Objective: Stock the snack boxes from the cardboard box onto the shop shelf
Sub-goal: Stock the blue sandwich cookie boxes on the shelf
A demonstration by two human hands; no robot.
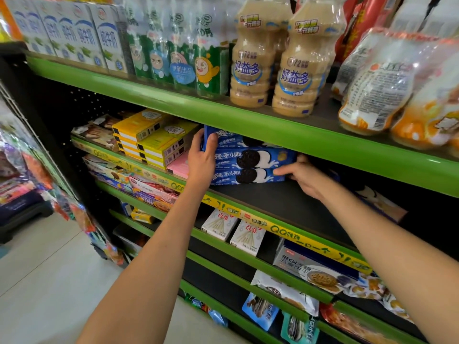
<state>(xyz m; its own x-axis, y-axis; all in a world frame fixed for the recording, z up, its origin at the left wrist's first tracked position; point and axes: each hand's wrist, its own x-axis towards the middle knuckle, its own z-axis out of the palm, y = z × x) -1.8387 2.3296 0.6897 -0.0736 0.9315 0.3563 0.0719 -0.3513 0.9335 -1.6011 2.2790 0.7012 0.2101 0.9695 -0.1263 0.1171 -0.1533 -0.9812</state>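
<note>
Three blue cookie boxes [250, 158] lie stacked flat on the dark shelf [285, 207], tucked under the green lip of the shelf above. The left hand [202, 157] grips the stack's left end, thumb curled over the top box and fingers wrapped behind it. The right hand [301, 176] is at the stack's right end, low down, thumb lying along the front of the bottom box and fingers curled round the end, partly hidden in shadow. So both hands are clamped on the stack, one at each end.

Just left of the stack lies a pink box [178, 167], and beyond it a pile of yellow boxes [151, 139]. Further left lie brown-printed packs [99, 132]. To the right of the stack the shelf is bare and dark, with another pack [380, 202] in the shadow behind the right forearm.

On the shelf above stand milk cartons [74, 33], green bottle packs [178, 48] and beige drink bottles [275, 60]. Below, white stick-biscuit boxes [233, 229] stand side by side, with bagged snacks [285, 291] lower still. The cardboard box is out of view.
</note>
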